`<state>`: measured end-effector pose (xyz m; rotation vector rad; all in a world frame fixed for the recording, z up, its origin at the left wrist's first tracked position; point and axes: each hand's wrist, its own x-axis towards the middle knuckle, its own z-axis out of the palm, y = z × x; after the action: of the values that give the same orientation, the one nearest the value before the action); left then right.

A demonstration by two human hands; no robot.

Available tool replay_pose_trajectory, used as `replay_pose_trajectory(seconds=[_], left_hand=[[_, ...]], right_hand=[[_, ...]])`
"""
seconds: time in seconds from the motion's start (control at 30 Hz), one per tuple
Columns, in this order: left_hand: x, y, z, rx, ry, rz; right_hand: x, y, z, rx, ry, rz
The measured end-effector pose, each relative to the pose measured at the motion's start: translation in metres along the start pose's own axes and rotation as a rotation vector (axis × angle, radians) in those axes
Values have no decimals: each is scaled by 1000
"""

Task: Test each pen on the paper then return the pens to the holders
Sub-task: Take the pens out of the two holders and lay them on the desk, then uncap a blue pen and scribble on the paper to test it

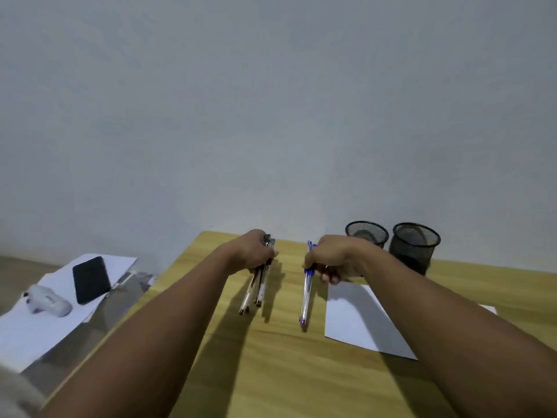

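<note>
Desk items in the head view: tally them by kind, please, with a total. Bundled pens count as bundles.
Mesh pen holders: 2, one left of the other
Pen bundles: 2, black-tipped in the left hand, blue in the right hand; pens per bundle unclear
Paper sheets on the desk: 1
Total: 5

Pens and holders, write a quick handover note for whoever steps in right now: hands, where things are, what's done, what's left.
Left hand: shut on a bundle of black pens, tips down toward the desk.
Right hand: shut on the blue pens, also pointing down.
Both mesh holders stand at the desk's far right, no pens showing in them.
The paper lies under the right forearm; no marks visible on it.
Done: pens are out of the holders.
Left: test each pen on the paper, then return them.
</note>
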<state>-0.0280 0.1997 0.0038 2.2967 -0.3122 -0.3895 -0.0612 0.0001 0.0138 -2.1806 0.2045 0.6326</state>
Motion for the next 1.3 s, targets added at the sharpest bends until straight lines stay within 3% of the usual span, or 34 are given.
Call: replay_pose_trajectory(seconds=[0.17, 0.3, 0.93, 1.03, 1.13, 1.3], left_hand=[[17, -29, 16, 133, 13, -102], [20, -33, 28, 322, 79, -54], [9, -39, 54, 503, 288, -2], [7, -28, 52, 440, 347, 177], [4, -10, 54, 476, 342, 403], [4, 11, 76, 531, 390, 580]], right_hand=[[27, 16, 32, 61, -91, 175], [35, 16, 41, -21, 3, 123], [32, 30, 42, 32, 201, -13], [18, 30, 23, 91, 183, -106], [-3, 30, -1, 84, 61, -131], [-31, 42, -35, 165, -60, -147]])
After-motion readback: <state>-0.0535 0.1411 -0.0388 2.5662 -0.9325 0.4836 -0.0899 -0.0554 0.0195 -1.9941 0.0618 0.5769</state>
